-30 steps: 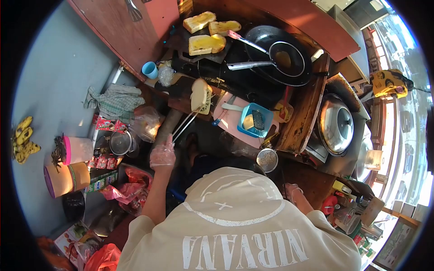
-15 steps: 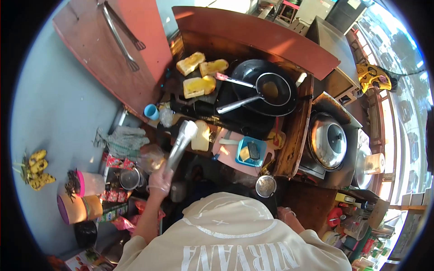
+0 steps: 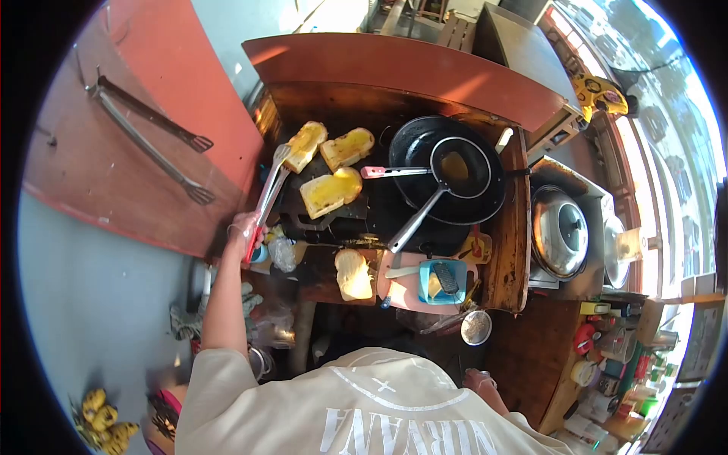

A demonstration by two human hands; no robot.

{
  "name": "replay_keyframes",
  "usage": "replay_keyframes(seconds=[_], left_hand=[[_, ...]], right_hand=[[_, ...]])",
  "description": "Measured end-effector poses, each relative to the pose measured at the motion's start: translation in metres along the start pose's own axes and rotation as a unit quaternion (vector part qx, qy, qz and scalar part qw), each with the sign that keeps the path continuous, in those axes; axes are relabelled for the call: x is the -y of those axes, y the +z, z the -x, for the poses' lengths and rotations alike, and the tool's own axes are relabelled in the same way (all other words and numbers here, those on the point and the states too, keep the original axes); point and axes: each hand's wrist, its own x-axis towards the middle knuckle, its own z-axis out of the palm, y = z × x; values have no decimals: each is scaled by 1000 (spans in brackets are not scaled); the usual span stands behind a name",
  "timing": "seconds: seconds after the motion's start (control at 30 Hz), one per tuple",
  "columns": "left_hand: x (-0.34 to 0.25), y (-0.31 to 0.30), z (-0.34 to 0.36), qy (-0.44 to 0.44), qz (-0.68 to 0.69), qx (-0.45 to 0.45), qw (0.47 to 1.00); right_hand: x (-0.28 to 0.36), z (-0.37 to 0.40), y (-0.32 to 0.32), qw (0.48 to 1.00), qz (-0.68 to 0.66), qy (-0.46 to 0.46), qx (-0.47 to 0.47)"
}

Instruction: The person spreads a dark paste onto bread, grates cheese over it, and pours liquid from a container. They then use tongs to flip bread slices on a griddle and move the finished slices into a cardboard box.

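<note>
Black stove (image 3: 377, 208) in wooden surround (image 3: 509, 262); bearing three yellow-topped bread slices (image 3: 331, 192). Left hand (image 3: 244, 228): grip wrapped around red-handled metal tongs (image 3: 268, 191), tips at leftmost slice (image 3: 307, 144). Right hand (image 3: 480, 380): grip impossible to tell. Possible mishap: torn bread, from overhard pinching.

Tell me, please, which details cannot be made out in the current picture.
All in the head view:
Whether the tongs touch the nearest bread slice: too small to tell.
Blue cup: partly hidden behind the left hand and tongs.
What lies under the domed lid: covered.
Whether the right hand holds anything: too small and shaded.
</note>
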Motion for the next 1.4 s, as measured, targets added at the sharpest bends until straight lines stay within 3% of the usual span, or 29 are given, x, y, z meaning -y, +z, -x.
replay_keyframes(seconds=[0.03, 0.07, 0.13, 0.23, 0.27, 0.33, 0.37, 0.4, 0.43, 0.47, 0.5, 0.53, 0.57, 0.63, 0.77, 0.8, 0.87, 0.9, 0.97, 1.07, 1.1, 1.17, 1.3, 1.37, 1.4], left_hand=[[-9, 5, -19, -1, -4, 8, 1000], [-20, 11, -35, -5, -8, 23, 1000], [-34, 21, -55, -9, -18, 41, 999], [-52, 28, -70, 30, -63, 47, 996], [-58, 29, -62, 79, -90, 23, 993], [-71, 31, -41, 177, -215, -69, 958], [-77, 38, -30, 231, -306, -134, 914], [-70, 33, -35, 335, -486, -222, 776], [-77, 34, -22, 307, -534, -223, 756], [-45, 9, -58, 474, -552, -267, 631], [-44, 16, -47, 467, -587, -318, 580], [-56, 25, -24, 362, -639, -273, 621], [-60, 31, -14, 377, -635, -267, 619], [-58, 32, 3, 307, -708, -248, 585], [-31, 14, 28, 373, -686, -267, 564], [-27, 11, 39, 365, -685, -269, 570], [-26, 8, 59, 364, -682, -271, 573], [-27, 7, 71, 332, -687, -265, 590], [-29, 2, 89, 302, -691, -258, 604], [-31, -4, 114, 242, -659, -246, 668], [-31, -3, 123, 246, -660, -244, 667], [-31, -3, 134, 191, -609, -238, 733], [0, -12, 121, 213, -534, -234, 784], [5, -9, 113, 217, -509, -229, 801], [3, -3, 111, 222, -504, -229, 803]], right_hand=[[13, 14, -41, 997, 54, -43, 21], [28, -12, -18, 994, -111, -15, 16], [60, -73, 43, 892, -450, 26, -20], [68, -22, -67, 735, -622, 262, -74], [95, -88, 14, 803, -535, 220, -144], [110, -94, 27, 893, -286, 183, -294], [102, -96, 12, 806, -538, 161, -189], [88, -75, -35, 463, -859, 184, -118], [54, 7, -160, 225, -931, 279, -68], [61, -23, -135, 269, -920, 250, -134], [70, -54, -106, 310, -902, 222, -203], [80, -87, -75, 345, -877, 196, -270], [71, -65, -103, 340, -865, 215, -299], [52, -20, -163, 330, -836, 255, -356], [13, -37, -155, 243, -906, 260, -229], [4, -25, -168, 238, -906, 262, -233], [-8, 17, -199, 309, -884, 284, -205], [-9, 21, -199, 305, -885, 285, -207], [-12, 30, -202, 369, -858, 255, -248], [-8, 63, -218, 392, -834, 253, -293], [-10, 67, -217, 389, -835, 254, -294], [-13, 74, -210, 322, -882, 277, -207], [-1, 82, -177, 291, -877, 321, -206], [1, 84, -152, 420, -785, 413, -189], [-14, 120, -169, 475, -734, 457, -162]])
